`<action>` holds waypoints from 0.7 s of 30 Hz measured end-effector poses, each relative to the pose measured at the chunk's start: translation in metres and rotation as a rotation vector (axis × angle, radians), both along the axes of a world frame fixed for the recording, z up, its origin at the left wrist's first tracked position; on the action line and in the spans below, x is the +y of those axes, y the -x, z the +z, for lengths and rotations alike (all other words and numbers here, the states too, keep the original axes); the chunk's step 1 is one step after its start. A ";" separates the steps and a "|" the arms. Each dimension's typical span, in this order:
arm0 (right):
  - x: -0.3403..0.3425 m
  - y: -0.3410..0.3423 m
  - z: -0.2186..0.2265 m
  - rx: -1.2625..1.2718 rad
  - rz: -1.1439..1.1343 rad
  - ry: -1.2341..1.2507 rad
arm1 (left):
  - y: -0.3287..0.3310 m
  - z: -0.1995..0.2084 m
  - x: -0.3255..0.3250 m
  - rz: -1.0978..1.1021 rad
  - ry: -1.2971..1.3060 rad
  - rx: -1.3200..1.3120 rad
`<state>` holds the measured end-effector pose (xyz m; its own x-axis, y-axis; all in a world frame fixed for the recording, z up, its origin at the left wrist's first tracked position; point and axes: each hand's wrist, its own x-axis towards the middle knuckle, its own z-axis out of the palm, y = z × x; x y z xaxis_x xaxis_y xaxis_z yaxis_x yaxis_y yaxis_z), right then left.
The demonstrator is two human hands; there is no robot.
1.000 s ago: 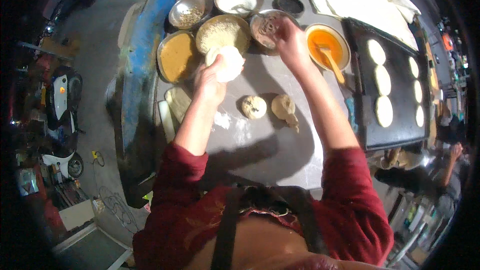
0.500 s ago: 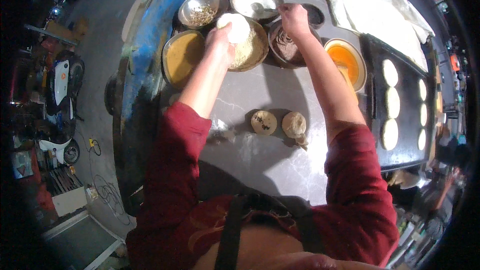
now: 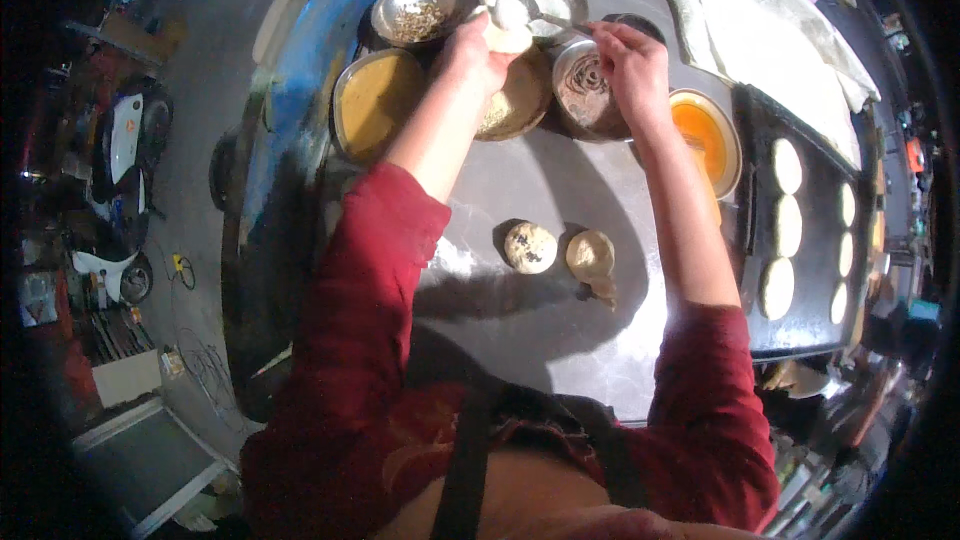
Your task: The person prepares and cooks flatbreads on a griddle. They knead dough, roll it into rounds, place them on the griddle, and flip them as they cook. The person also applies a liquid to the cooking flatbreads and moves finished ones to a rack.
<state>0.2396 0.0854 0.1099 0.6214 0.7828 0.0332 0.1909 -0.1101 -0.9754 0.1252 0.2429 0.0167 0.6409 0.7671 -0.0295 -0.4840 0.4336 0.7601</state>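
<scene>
My left hand [image 3: 470, 58] is closed on a pale round of dough [image 3: 508, 38], held above a bowl of pale crumbly filling [image 3: 525, 100]. In my right hand [image 3: 635, 65] is a spoon [image 3: 560, 22], gripped by its handle. The spoon's bowl, heaped with white powder, is over the far edge of the dough; whether they touch I cannot tell. Behind it stands the bowl of white powder [image 3: 570, 2]. Below my right hand sits a bowl of brown paste [image 3: 580, 100]. Nearer me on the table lie a dough ball with dark specks [image 3: 530, 248] and a second dough piece [image 3: 590, 254] with a tail.
A metal bowl of chopped bits [image 3: 420, 10] and a tub of tan paste [image 3: 378, 105] stand at left. A bowl of orange liquid [image 3: 697, 130] with a brush is at right. Beyond it are a black tray [image 3: 815, 270] with several dough rounds and a white cloth [image 3: 770, 35].
The spoon has come out of the white powder bowl with a heap of powder and moved to the dough. The left hand has shifted slightly right and tilted the dough.
</scene>
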 end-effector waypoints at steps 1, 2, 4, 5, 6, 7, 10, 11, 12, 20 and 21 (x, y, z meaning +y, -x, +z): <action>-0.004 0.007 0.000 -0.068 -0.018 0.004 | -0.003 0.001 -0.001 0.049 0.144 -0.057; -0.006 0.011 -0.001 -0.089 -0.027 -0.049 | -0.006 0.003 -0.001 0.097 0.286 -0.116; -0.010 0.013 -0.008 -0.230 0.010 -0.134 | -0.010 0.005 -0.004 0.195 0.465 -0.153; -0.012 0.011 -0.012 -0.300 0.027 -0.179 | -0.011 0.007 -0.005 0.181 0.474 -0.169; -0.011 0.008 -0.016 -0.180 0.016 -0.211 | -0.011 0.008 -0.008 0.168 0.483 -0.186; -0.009 0.004 -0.019 -0.033 -0.004 -0.211 | -0.009 0.010 -0.009 0.155 0.490 -0.203; 0.004 -0.006 -0.021 0.329 -0.111 -0.212 | -0.003 0.017 -0.013 0.160 0.491 -0.176; 0.010 -0.008 -0.021 0.285 -0.090 -0.180 | 0.001 0.019 -0.015 0.147 0.483 -0.194; 0.016 -0.008 -0.021 0.242 -0.069 -0.148 | 0.005 0.021 -0.017 0.172 0.504 -0.147; -0.079 0.004 -0.029 -0.271 0.198 -0.008 | 0.080 0.051 -0.107 0.050 0.303 -0.078; -0.113 0.010 -0.028 -0.342 0.173 0.179 | 0.090 0.056 -0.128 0.055 0.337 -0.021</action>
